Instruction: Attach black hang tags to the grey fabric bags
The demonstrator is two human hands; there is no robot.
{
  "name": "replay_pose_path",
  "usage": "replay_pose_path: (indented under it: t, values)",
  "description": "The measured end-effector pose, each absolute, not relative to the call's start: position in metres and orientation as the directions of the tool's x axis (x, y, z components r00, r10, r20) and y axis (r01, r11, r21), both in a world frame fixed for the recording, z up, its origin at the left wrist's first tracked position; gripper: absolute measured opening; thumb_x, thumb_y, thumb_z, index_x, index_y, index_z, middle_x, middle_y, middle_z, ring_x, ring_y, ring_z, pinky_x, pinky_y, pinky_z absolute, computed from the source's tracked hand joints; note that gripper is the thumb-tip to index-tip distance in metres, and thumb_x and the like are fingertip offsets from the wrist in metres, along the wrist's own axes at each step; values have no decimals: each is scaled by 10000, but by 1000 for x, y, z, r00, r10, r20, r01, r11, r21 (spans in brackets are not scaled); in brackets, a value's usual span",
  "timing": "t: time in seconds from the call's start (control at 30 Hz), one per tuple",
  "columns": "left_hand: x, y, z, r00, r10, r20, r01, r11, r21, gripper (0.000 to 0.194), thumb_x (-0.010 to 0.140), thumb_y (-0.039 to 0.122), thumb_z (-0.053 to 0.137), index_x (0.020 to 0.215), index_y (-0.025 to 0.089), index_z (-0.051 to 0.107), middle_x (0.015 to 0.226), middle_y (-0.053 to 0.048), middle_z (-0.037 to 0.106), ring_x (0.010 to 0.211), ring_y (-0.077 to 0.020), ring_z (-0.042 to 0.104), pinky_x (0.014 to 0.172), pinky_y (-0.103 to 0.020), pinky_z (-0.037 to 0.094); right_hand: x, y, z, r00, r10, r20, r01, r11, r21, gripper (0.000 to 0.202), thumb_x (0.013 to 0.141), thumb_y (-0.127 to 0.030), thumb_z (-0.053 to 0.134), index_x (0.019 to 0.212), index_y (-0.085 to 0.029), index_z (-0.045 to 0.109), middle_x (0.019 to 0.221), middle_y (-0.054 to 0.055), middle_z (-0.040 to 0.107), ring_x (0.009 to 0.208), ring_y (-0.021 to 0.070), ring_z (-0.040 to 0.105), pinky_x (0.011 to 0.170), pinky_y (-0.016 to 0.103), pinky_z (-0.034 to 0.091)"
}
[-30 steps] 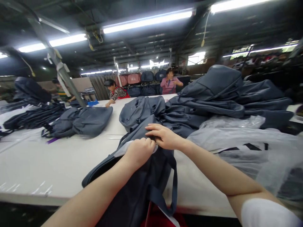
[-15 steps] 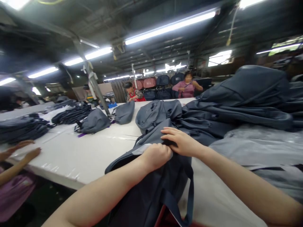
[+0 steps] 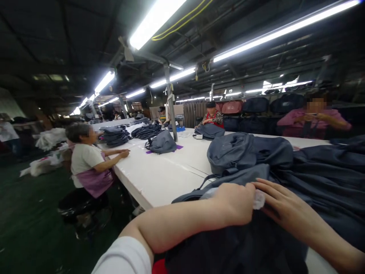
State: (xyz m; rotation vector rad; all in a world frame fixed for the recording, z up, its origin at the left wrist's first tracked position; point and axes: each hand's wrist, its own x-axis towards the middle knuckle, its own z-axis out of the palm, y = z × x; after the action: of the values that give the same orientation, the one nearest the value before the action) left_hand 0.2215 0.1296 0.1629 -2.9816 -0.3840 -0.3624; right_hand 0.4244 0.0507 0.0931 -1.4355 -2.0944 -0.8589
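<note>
A dark blue-grey backpack (image 3: 236,247) lies in front of me at the table edge, its lower part in shadow. My left hand (image 3: 235,201) is closed in a fist over the bag's upper part. Crumpled clear plastic (image 3: 259,199) pokes out of that fist on its right side, and a pale sheet shows at the wrist. Beside it, my right hand (image 3: 285,207) has its fingers stretched toward the left fist, thumb apart below, around the plastic's end. Another backpack (image 3: 230,152) of the same colour lies just beyond my hands.
More dark bags (image 3: 327,167) are heaped on the right. The white table (image 3: 171,179) runs away to the left, carrying a small bag (image 3: 162,142) and stacked dark pieces (image 3: 114,136). A co-worker (image 3: 91,160) sits at its left edge; other people work behind. A metal post (image 3: 170,102) rises beyond.
My view has turned left, so the seated co-worker shows fully and things appear farther right. My left fist keeps its grip, and more of the crumpled plastic is visible between the hands.
</note>
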Motion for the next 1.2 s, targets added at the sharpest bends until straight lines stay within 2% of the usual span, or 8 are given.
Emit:
replay_pose_path:
  t: [0.07, 0.17, 0.3, 0.53, 0.67, 0.8, 1.0, 1.2]
  values:
    - [212, 132, 174, 948, 250, 199, 271, -959, -84, 328, 796, 248, 521, 1099, 142, 452, 844, -81, 698, 703, -254, 686, 543, -326, 511, 419, 52, 101, -347, 663, 664, 938, 255, 235, 294, 887, -316, 558, 1164, -256, 634, 1200, 66, 650, 1142, 289, 582, 935, 477, 512]
    - [185, 136, 182, 977, 148, 154, 180, -959, -221, 189, 849, 157, 437, 1029, 161, 493, 768, -67, 695, 667, -256, 683, 539, -327, 506, 415, 54, 118, -299, 715, 631, 954, 230, 192, 213, 920, -293, 533, 1083, -233, 656, 1158, 55, 667, 1152, 258, 572, 974, 447, 487]
    - [131, 146, 179, 977, 193, 90, 212, -916, -340, 167, 877, 107, 383, 908, 183, 529, 722, -55, 678, 627, -248, 667, 517, -320, 484, 423, 56, 135, -231, 743, 628, 972, 203, 117, 182, 920, -282, 548, 1039, -201, 660, 1102, 59, 687, 1146, 234, 574, 991, 409, 475]
    - [54, 177, 187, 911, 411, -29, 385, -875, -294, 189, 803, 83, 458, 936, 201, 521, 789, -31, 687, 737, -231, 665, 610, -316, 460, 412, 70, 149, -262, 730, 631, 957, 283, 69, 172, 915, -294, 556, 1007, -206, 671, 1086, 67, 688, 1131, 232, 578, 990, 397, 475]
    - [26, 189, 185, 916, 382, -120, 323, -882, -343, 247, 786, 24, 417, 871, 219, 542, 786, -16, 663, 763, -220, 645, 624, -312, 429, 410, 77, 148, -292, 739, 607, 949, 300, 92, 191, 920, -315, 545, 1015, -205, 670, 1084, 69, 686, 1114, 239, 581, 986, 406, 474]
    - [-23, 200, 142, 914, 393, -106, 322, -858, -400, 350, 813, 3, 372, 966, 215, 605, 848, -47, 659, 791, -219, 624, 639, -315, 423, 421, 78, 143, -270, 765, 584, 957, 281, 75, 205, 930, -314, 521, 1037, -216, 666, 1102, 71, 677, 1113, 243, 582, 988, 421, 467]
    - [-77, 204, 58, 846, 532, -42, 508, -827, -240, 374, 844, 35, 379, 1084, 184, 624, 864, -69, 672, 776, -202, 617, 653, -298, 434, 417, 82, 140, -280, 795, 537, 955, 288, 72, 209, 922, -317, 521, 1027, -230, 679, 1129, 66, 672, 1120, 257, 578, 986, 441, 451]
    - [-83, 206, 44, 819, 573, 36, 571, -807, -150, 351, 842, 95, 414, 1074, 220, 646, 832, -22, 701, 753, -169, 638, 667, -250, 437, 408, 80, 146, -283, 807, 518, 956, 279, 89, 212, 919, -321, 528, 1033, -212, 669, 1114, 79, 674, 1111, 250, 578, 987, 431, 441]
